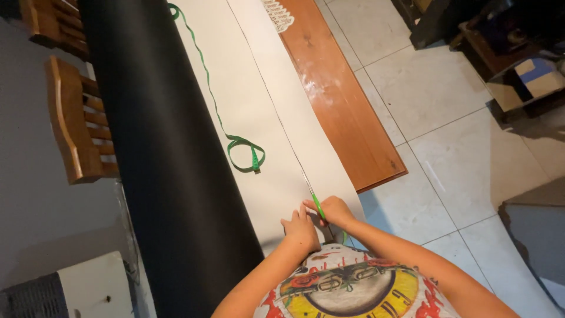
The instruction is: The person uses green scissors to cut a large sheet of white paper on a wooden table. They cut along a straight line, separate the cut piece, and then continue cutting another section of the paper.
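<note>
A long pale sheet lies unrolled along a wooden table, with a thin cut line running down it. My right hand grips green-handled scissors at the near end of that line. Flat on the sheet just left of the scissors rests my left hand, fingers spread, pressing the material down. A green measuring tape snakes over the sheet farther away, ending in a loop.
A wide black roll lies along the sheet's left side. Bare brown tabletop shows on the right, then tiled floor. Wooden chairs stand at the left, dark furniture at the top right.
</note>
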